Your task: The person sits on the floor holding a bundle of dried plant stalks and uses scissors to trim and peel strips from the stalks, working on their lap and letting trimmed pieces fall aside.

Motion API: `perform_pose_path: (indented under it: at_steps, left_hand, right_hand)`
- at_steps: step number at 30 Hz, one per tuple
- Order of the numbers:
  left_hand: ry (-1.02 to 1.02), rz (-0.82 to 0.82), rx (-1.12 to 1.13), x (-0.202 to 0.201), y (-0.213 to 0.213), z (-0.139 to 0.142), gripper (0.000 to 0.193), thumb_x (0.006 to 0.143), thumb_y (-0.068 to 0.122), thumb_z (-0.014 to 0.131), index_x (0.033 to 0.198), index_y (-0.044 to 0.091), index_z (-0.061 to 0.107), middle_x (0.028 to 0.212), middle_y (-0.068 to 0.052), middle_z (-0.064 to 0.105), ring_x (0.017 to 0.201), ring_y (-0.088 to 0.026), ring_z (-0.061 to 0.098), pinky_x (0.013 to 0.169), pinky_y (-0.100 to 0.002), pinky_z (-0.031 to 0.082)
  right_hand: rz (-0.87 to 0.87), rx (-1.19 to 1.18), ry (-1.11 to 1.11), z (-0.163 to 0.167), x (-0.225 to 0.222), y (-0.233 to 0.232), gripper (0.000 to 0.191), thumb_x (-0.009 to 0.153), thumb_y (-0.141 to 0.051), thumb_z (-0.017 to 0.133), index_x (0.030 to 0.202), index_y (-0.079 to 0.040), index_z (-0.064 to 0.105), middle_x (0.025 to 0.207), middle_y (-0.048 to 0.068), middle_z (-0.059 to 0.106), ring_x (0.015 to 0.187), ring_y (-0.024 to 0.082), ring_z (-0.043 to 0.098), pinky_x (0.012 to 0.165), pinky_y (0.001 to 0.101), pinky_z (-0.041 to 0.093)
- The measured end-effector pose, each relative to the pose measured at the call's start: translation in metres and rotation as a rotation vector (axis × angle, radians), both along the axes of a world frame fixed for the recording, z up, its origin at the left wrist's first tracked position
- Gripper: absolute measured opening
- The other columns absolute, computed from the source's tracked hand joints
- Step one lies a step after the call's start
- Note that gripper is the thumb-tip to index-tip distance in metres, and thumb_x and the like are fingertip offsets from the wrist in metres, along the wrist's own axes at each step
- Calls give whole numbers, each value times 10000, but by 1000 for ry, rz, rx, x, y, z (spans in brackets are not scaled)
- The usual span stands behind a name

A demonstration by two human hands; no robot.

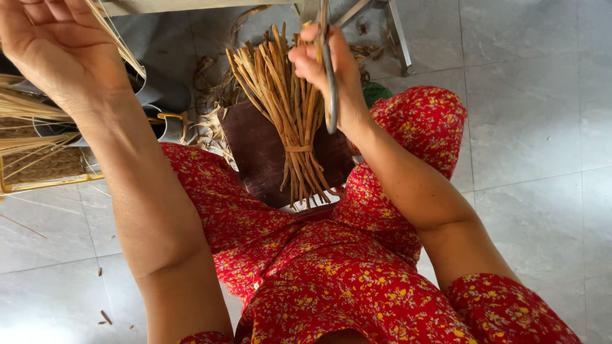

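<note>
My right hand [331,70] grips grey metal scissors [329,83], their handle loop hanging below my fingers. Just left of it a tied bundle of tan reed sticks [287,108] stands on a dark brown board [255,153] between my knees, fanning out above and below its binding. My left hand [54,44] is raised at the upper left, fingers curled around thin pale straw strands [118,38] that trail past my palm. My lap is covered by a red floral dress [331,267].
At the left, loose straw stalks [25,111] lie over a woven mat in a yellow frame [44,169]. Grey curved pieces [162,124] and dried scraps [210,83] sit behind the board. Metal legs [398,35] stand on the grey tiled floor [529,127].
</note>
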State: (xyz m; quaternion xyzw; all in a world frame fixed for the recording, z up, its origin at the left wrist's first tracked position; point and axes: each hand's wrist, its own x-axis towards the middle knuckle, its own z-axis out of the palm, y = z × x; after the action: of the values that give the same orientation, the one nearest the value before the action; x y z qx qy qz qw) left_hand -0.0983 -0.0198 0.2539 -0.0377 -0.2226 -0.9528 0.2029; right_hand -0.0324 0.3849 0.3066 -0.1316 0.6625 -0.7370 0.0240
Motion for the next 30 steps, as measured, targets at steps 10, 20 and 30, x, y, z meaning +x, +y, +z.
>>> perform_pose_path:
  at_steps: [10, 20, 30]
  left_hand:
    - [-67, -14, -56, 0, 19, 0, 269, 1224, 183, 539, 1167, -74, 598, 1004, -104, 612, 916, -191, 605, 891, -327, 551]
    - [-67, -16, -53, -2, 11, -10, 261, 1221, 178, 510, 1196, -64, 604, 1013, -85, 606, 919, -179, 608, 914, -319, 558]
    - [-113, 22, -50, -8, 16, -15, 262, 1209, 174, 504, 1162, -64, 603, 985, -116, 629, 850, -194, 583, 835, -330, 529]
  right_hand:
    - [-155, 80, 287, -13, -12, 17, 346, 1141, -199, 737, 1376, -96, 505, 998, 38, 689, 928, 132, 689, 904, 280, 585]
    - [-208, 39, 268, -20, -14, 24, 469, 1095, -180, 770, 1452, -100, 478, 1158, 79, 652, 1037, 130, 646, 960, 287, 577]
    - [-197, 17, 233, -12, -15, 25, 238, 1096, -270, 741, 1266, -146, 629, 773, -43, 552, 558, 46, 498, 448, 202, 400]
